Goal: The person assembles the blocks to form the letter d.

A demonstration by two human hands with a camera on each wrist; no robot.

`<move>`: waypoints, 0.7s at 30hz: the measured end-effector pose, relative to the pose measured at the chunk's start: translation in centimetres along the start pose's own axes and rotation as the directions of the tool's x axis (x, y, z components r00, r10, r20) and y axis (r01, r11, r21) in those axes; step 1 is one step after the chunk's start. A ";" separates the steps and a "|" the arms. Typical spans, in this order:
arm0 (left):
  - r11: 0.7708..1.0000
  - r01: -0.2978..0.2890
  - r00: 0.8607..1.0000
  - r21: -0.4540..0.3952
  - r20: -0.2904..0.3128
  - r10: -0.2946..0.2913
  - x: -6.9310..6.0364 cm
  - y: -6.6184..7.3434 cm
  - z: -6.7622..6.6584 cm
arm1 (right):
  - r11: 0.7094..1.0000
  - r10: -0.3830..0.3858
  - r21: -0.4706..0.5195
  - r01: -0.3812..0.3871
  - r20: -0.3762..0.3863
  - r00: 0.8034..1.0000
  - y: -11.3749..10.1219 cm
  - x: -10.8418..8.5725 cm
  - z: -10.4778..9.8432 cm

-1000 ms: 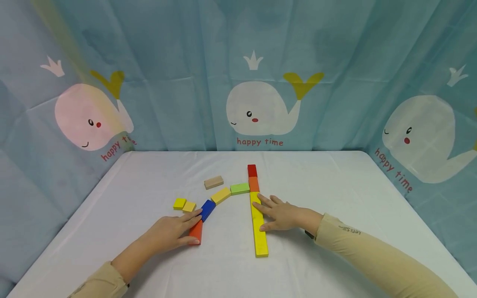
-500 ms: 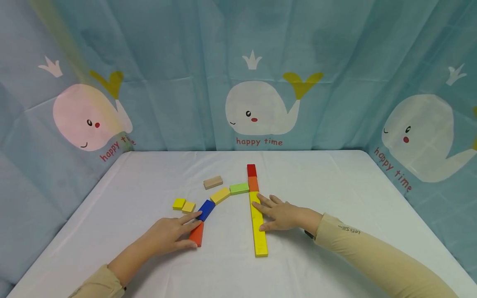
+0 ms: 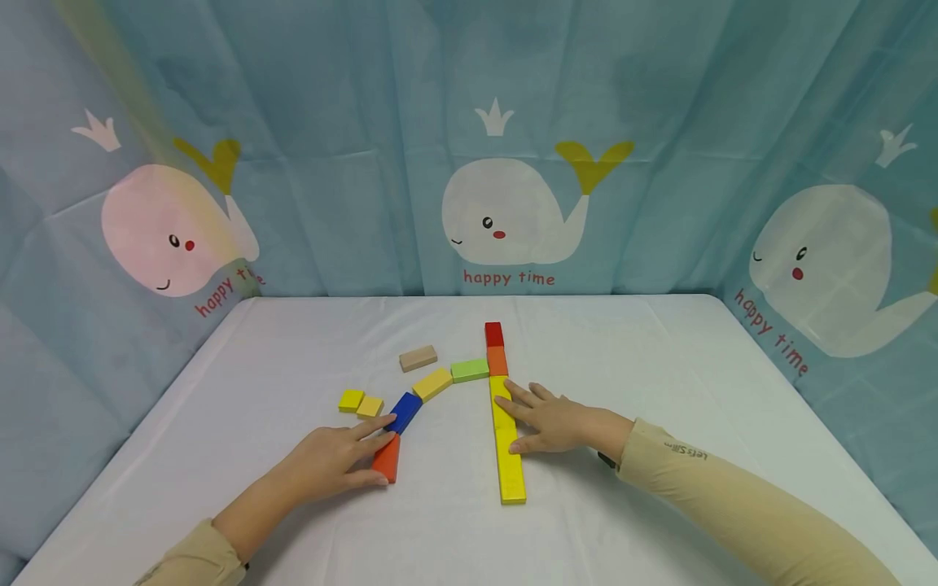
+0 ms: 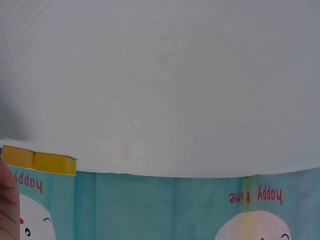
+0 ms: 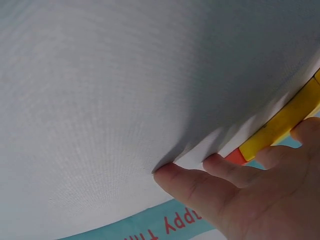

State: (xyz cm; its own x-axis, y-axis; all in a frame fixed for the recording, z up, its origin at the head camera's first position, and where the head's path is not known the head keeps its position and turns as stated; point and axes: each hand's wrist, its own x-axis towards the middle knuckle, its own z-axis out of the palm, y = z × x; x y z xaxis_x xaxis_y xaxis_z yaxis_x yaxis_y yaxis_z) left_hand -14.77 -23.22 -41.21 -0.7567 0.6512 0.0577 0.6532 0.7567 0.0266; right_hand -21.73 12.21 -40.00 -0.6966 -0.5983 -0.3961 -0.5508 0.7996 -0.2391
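One white worktop [image 3: 623, 350] carries everything, its near edge cut off. Both hands have extended fingers: the right hand [image 3: 551, 425], whose two outer fingertips meet the worktop more clearly in its wrist view, and the left hand [image 3: 331, 462], there cropped to a sliver. The yellow row [image 3: 506, 434], pointing toward the near edge, touches the right fingers; the blue block [image 3: 407, 408] and partly covered orange-red block [image 3: 387, 460] touch the left.

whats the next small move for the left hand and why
Perhaps lift the left hand and take the small pale-yellow block: it lies close by, while the blue block and orange-red block under that hand seem to meet.
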 end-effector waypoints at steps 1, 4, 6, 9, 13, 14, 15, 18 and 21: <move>1.000 -0.001 1.000 0.000 -0.001 0.001 0.0 0.0 0.0 | 1.000 0.002 -0.002 -0.002 0.001 1.000 0.0 0.0 0.0; 1.000 0.004 1.000 -0.002 0.006 -0.004 0.1 0.0 0.0 | 1.000 0.010 -0.011 -0.010 0.004 1.000 -0.1 0.0 0.0; 1.000 0.008 1.000 -0.007 0.013 -0.008 0.1 0.1 -0.1 | 1.000 0.013 -0.013 -0.013 0.004 1.000 -0.1 0.0 0.0; 1.000 0.014 1.000 -0.012 0.024 -0.013 0.3 0.1 -0.1 | 1.000 0.013 -0.012 -0.013 0.002 1.000 -0.1 0.0 0.0; 1.000 0.019 0.999 -0.013 0.044 -0.018 0.5 -0.1 -0.3 | 1.000 0.013 -0.009 -0.013 0.005 1.000 -0.1 0.0 0.0; 1.000 0.016 0.999 -0.009 0.041 -0.016 0.5 -0.2 -0.4 | 1.000 0.016 -0.011 -0.016 0.007 1.000 -0.1 0.1 0.0; 1.000 0.010 1.000 -0.003 0.027 -0.010 0.7 -0.2 -0.6 | 1.000 0.017 -0.013 -0.017 0.008 1.000 0.0 0.1 0.0; 1.000 0.006 1.000 0.013 -0.021 -0.005 1.3 -0.6 -1.1 | 1.000 0.023 -0.020 -0.023 0.009 1.000 0.1 0.2 0.1; 0.999 0.019 0.996 0.042 -0.086 -0.015 2.3 -1.3 -1.4 | 1.000 0.022 -0.017 -0.022 0.007 1.000 0.1 0.2 0.1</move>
State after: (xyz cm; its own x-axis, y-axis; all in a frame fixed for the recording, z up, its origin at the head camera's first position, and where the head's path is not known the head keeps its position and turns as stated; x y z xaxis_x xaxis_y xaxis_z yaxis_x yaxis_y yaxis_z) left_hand -17.29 -22.75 -39.69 -0.7614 0.6323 0.1430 0.6373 0.7705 -0.0139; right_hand -21.91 12.15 -40.21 -0.7050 -0.5802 -0.4078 -0.5431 0.8115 -0.2157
